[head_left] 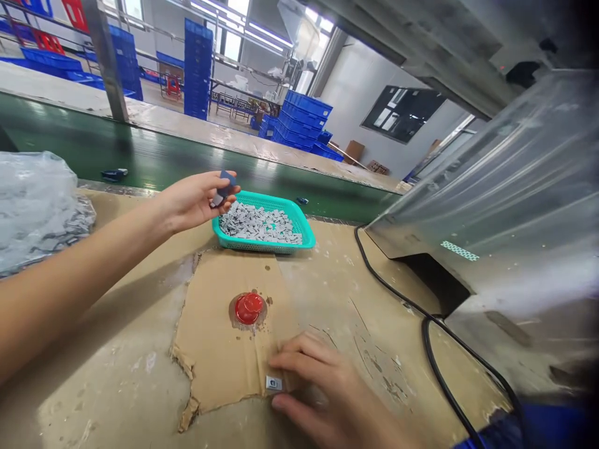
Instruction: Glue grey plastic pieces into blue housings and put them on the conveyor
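My left hand [206,198] is raised by the near-left corner of a turquoise plastic basket [306,237]. Between its thumb and fingers it grips a small dark blue plastic piece [228,182]; the lower part of the piece looks grey. Small grey plastic parts [262,223] fill the basket. Low over the worktop, my right hand [318,374] is slightly blurred, thumb and fingers apart. A small grey part with a dark square mark [274,383] sits between its thumb and forefinger, at the edge of a cardboard sheet [219,349]. Contact with the fingertips cannot be made out.
A small red cup-like thing [249,307] stands in a wet stain on the cardboard. Behind the worktop runs a green conveyor belt [178,159] carrying dark blue pieces [114,174]. A clear plastic bag [40,206] lies left. A black cable [397,290] and metal housing [505,206] occupy the right.
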Action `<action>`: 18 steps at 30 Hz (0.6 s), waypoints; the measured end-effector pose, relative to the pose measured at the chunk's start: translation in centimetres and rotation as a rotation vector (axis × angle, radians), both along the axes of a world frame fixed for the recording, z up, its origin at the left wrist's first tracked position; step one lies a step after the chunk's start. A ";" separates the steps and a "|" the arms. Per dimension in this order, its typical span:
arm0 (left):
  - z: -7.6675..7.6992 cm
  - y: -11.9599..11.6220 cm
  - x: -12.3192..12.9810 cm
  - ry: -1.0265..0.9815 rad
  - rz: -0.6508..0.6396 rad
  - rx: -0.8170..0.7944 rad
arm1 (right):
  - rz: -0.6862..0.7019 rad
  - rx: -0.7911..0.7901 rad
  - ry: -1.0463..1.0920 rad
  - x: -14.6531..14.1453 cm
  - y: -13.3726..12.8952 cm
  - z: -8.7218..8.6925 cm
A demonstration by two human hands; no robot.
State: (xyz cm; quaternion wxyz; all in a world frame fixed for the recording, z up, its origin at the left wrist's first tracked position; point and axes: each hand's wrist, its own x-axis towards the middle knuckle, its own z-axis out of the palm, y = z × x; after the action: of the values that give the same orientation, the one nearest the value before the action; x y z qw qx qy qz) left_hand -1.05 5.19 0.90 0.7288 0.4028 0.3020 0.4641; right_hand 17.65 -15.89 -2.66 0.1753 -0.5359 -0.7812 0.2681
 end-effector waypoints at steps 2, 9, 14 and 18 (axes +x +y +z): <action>0.2 -0.3 0.0 0.002 0.006 0.008 | 0.008 0.042 -0.048 -0.3 -0.5 -0.9; 1.3 -4.6 1.5 0.320 -0.118 0.276 | 0.001 0.189 -0.060 0.0 -0.4 -1.0; 1.2 -8.9 3.0 0.600 -0.564 0.475 | -0.117 0.467 -0.064 0.3 0.1 2.2; 1.3 -9.6 3.2 0.547 -0.804 0.282 | -0.147 0.693 -0.038 0.0 0.8 3.9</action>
State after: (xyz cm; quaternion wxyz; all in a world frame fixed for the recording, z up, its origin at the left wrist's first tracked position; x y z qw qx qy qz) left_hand 2.16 -4.42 2.20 0.6828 0.6884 0.2371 0.0605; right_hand 17.69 -15.12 1.27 0.3508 -0.5042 -0.7883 -0.0365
